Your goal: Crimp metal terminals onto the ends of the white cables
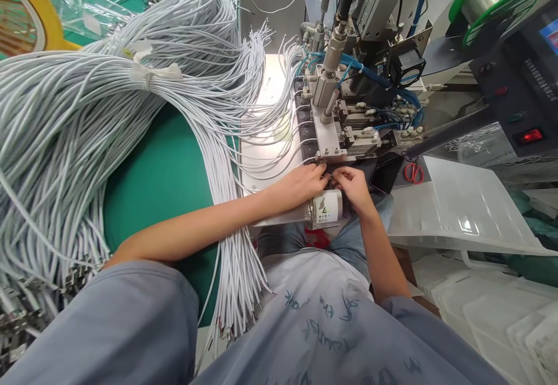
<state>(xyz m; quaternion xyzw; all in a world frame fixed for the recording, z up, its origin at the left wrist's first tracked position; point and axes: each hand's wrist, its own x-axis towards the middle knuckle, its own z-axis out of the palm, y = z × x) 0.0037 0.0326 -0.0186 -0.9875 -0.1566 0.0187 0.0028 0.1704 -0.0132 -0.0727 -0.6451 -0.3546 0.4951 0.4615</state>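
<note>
My left hand point(305, 182) is at the front end of a soldering-type bench machine point(328, 132), its fingers bent together low beside the black fixture blocks point(308, 132). Close by on the right, my right hand point(354, 188) pinches thumb and forefinger together. Whatever sits between the fingertips is too small and covered to make out. White cables point(274, 114) run from a thick bundle on the left into the fixture blocks. Just below both hands is a clear container with a white label point(326, 207).
Large tied bundles of white cable point(174, 21) cover much of the green mat point(148, 164). On the right are a dark phone point(387, 171), red-handled scissors point(413, 173), a translucent plastic tray point(466, 205), a green wire spool point(486, 4) and a control box point(518, 94).
</note>
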